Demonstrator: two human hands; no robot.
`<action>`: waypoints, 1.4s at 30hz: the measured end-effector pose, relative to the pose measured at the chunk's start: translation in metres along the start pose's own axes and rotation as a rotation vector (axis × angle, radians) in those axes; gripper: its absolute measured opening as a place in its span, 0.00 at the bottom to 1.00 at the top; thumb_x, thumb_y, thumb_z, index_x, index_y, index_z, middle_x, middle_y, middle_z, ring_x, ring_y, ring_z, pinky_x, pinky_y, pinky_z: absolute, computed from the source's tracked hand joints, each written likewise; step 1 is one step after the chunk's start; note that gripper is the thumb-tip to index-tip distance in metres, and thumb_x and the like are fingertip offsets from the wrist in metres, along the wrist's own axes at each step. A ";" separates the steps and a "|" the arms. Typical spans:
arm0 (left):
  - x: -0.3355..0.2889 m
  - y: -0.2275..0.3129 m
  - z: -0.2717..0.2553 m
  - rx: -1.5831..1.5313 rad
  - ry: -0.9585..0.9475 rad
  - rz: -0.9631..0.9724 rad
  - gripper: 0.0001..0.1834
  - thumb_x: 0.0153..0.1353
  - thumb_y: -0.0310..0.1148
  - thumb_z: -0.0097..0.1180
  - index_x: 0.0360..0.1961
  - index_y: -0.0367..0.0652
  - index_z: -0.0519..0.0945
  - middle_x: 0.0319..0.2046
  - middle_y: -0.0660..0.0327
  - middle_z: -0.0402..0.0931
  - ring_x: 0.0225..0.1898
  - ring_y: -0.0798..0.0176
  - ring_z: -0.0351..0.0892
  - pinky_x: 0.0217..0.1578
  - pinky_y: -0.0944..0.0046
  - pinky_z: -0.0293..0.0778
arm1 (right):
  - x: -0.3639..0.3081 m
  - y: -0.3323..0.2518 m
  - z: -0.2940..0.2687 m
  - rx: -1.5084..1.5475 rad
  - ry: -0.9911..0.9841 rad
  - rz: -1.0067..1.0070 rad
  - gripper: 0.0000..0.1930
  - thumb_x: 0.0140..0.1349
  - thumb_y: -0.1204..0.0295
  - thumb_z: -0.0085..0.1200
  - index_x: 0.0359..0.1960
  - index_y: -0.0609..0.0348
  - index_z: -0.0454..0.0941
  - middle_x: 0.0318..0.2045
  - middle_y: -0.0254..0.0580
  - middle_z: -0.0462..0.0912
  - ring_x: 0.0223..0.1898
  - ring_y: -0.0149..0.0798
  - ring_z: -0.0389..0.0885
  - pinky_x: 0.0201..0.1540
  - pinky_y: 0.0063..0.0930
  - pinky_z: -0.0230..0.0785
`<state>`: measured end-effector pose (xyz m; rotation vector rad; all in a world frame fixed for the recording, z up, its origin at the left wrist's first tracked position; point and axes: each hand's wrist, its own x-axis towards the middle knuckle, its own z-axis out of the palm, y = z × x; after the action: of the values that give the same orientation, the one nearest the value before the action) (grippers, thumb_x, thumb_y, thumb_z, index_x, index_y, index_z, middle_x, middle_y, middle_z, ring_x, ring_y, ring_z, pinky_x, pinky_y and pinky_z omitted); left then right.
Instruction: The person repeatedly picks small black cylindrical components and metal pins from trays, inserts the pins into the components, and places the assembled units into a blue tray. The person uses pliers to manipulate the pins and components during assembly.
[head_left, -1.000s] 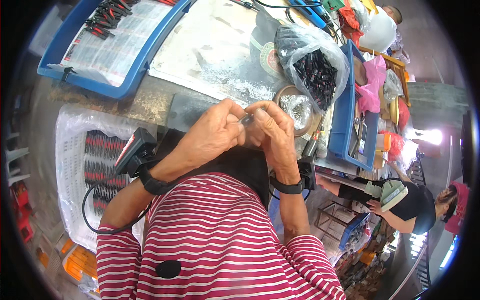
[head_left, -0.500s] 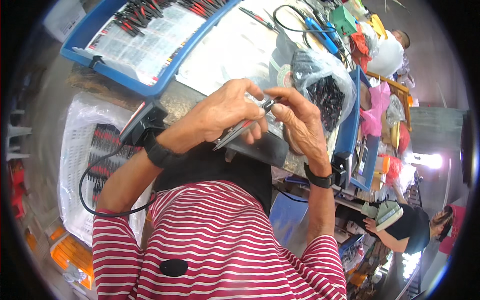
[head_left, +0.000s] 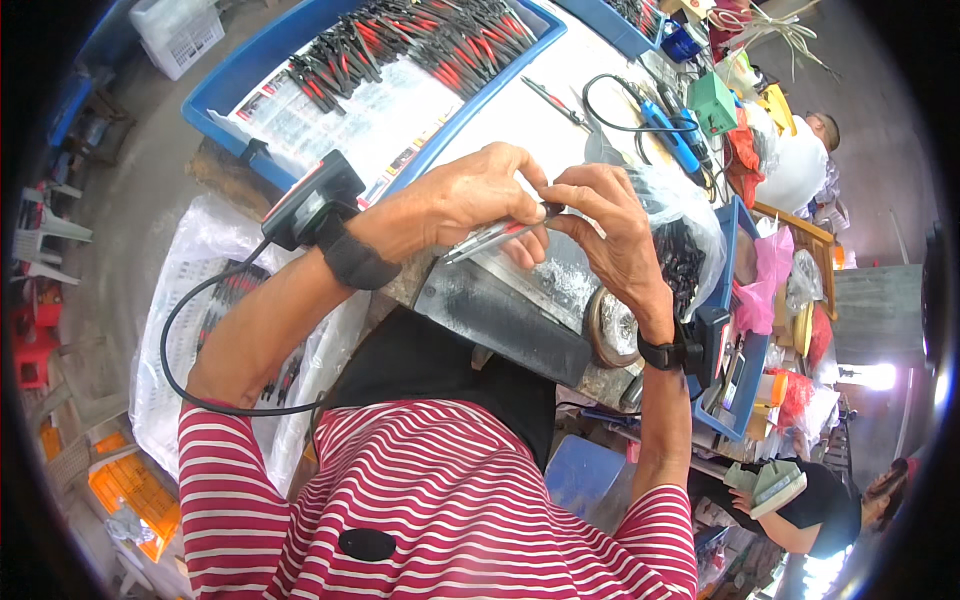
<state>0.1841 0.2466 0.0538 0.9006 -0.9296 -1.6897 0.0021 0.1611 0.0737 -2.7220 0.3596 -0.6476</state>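
Both hands meet over the bench at the middle. My left hand (head_left: 490, 195) is closed around a slim pointed tool (head_left: 487, 240) with a silvery tip and a red part. Its tip points down and to the left, out past my fingers. At the tool's other end, the thumb and fingers of my right hand (head_left: 610, 225) pinch a small dark piece (head_left: 553, 209). My fingers hide whether that piece is part of the tool. Beneath my hands lies a dark flat block (head_left: 500, 320) at the bench's near edge.
A blue tray (head_left: 225, 105) of black-and-red tools stands far left. A similar tool (head_left: 555, 102) lies on the white bench top. A plastic bag (head_left: 690, 210) of black pieces is at right, beside a round ring-shaped item (head_left: 612, 325). A lined white basket (head_left: 165, 330) sits lower left.
The view has shifted, so the bench shows further right and lower. My hands stay together on the tool, the right fingers now closed more tightly at its dark end.
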 end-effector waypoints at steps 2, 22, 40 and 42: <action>0.005 0.001 -0.003 0.021 0.013 0.004 0.27 0.57 0.28 0.52 0.53 0.24 0.58 0.29 0.42 0.77 0.27 0.57 0.81 0.28 0.65 0.80 | 0.004 0.006 0.001 -0.039 0.007 -0.030 0.17 0.44 0.78 0.62 0.40 0.58 0.80 0.36 0.38 0.77 0.42 0.42 0.72 0.44 0.33 0.65; 0.081 0.021 -0.044 0.921 0.366 0.316 0.16 0.54 0.26 0.48 0.43 0.26 0.73 0.33 0.51 0.77 0.35 0.64 0.79 0.36 0.66 0.74 | 0.022 0.087 0.001 -0.123 0.064 0.093 0.07 0.49 0.77 0.58 0.31 0.60 0.77 0.28 0.40 0.75 0.33 0.45 0.76 0.36 0.35 0.68; 0.097 0.050 -0.080 0.660 0.611 0.410 0.13 0.55 0.23 0.43 0.39 0.29 0.76 0.31 0.58 0.77 0.30 0.69 0.77 0.28 0.73 0.75 | 0.015 0.145 0.011 -0.141 0.146 0.425 0.06 0.52 0.75 0.56 0.31 0.63 0.79 0.30 0.46 0.76 0.32 0.50 0.77 0.36 0.39 0.67; 0.095 0.055 -0.092 0.714 0.645 0.413 0.13 0.54 0.22 0.43 0.39 0.30 0.76 0.30 0.58 0.77 0.28 0.71 0.76 0.28 0.73 0.74 | 0.017 0.151 0.017 -0.206 0.138 0.444 0.06 0.52 0.74 0.55 0.30 0.63 0.80 0.30 0.47 0.76 0.33 0.51 0.77 0.37 0.40 0.67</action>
<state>0.2621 0.1270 0.0490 1.4790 -1.1629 -0.6187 -0.0003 0.0216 0.0113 -2.6478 1.0800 -0.6988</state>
